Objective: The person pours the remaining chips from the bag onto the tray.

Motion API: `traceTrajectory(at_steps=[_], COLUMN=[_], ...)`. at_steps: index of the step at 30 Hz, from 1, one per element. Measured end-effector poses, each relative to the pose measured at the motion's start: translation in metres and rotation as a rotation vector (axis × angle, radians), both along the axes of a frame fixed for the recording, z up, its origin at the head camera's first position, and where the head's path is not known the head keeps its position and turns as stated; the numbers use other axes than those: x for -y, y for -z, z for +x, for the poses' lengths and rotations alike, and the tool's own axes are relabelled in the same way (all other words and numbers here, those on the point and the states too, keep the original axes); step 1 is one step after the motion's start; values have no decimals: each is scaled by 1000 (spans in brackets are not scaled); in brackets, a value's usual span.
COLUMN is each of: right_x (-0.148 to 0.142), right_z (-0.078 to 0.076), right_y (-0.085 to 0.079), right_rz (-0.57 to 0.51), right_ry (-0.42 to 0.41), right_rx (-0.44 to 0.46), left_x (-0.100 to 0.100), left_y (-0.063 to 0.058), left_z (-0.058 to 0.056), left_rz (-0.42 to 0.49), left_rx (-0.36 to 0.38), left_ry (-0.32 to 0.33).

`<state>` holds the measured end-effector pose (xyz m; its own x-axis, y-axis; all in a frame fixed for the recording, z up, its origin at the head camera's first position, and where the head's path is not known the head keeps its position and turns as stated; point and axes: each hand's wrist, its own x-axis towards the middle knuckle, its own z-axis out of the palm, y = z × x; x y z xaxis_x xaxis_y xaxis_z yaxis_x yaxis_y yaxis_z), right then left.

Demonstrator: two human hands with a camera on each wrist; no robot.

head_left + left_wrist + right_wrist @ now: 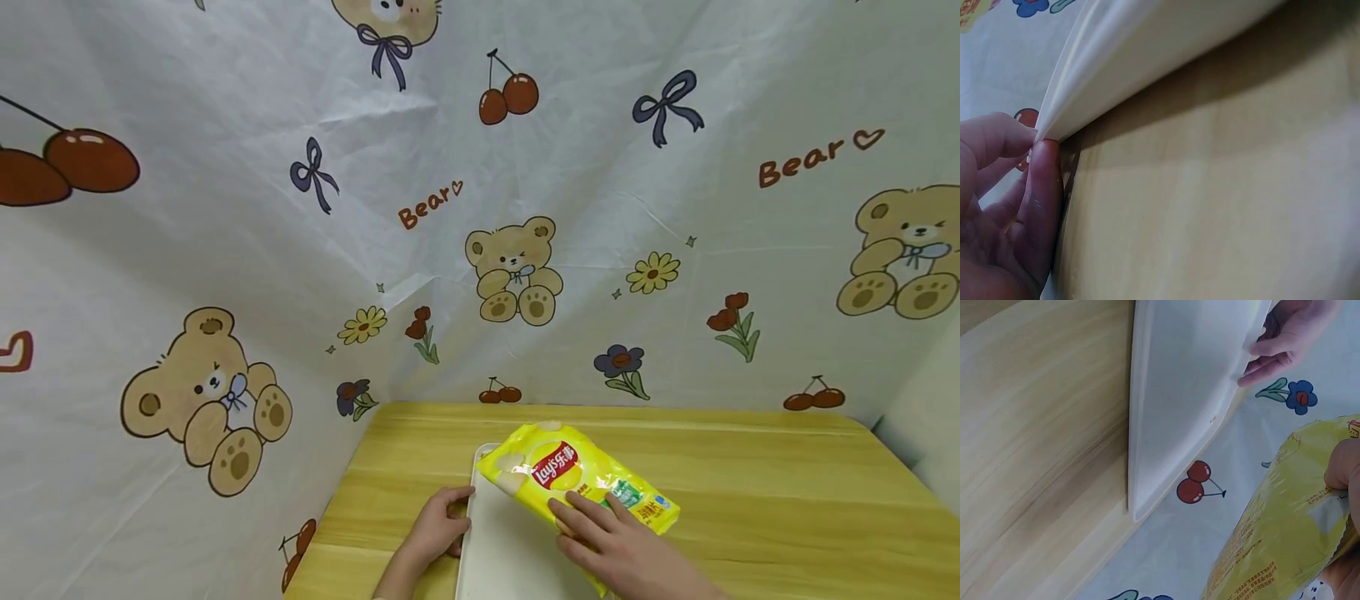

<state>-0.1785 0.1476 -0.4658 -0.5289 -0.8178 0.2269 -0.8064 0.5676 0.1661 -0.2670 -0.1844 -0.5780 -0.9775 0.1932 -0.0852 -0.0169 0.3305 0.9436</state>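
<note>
A yellow bag of Lay's potato chips [592,467] is held slanted above the white tray [495,550], overlapping its right side in the head view. My right hand [630,550] grips the bag, its fingers spread over the printed front. In the right wrist view the thumb lies on the back of the bag [1266,544]. At the tray's left side, my left hand [437,529] pinches the rim between thumb and fingers. The left wrist view shows that rim of the tray [1141,62] between the fingertips, with shadow on the wood beneath it.
The wooden table [750,492] extends to the right and behind the tray. A white cloth [585,167] printed with bears, cherries, bows and flowers hangs behind the table and along its left side. A small brown mark [1213,419] shows near the tray's corner.
</note>
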Motion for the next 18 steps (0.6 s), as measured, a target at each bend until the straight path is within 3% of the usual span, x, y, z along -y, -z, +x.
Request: traceTrajectory(at_steps=[6, 18], right_x=[6, 16], right_z=[-2, 2], right_y=[2, -6], right_rz=[-21, 9], right_ry=[-29, -18], right_rx=[-72, 65], left_x=[0, 2], left_y=[-1, 2], left_z=[1, -2], left_rz=[-8, -8], left_rx=[-15, -15], left_ry=[5, -2])
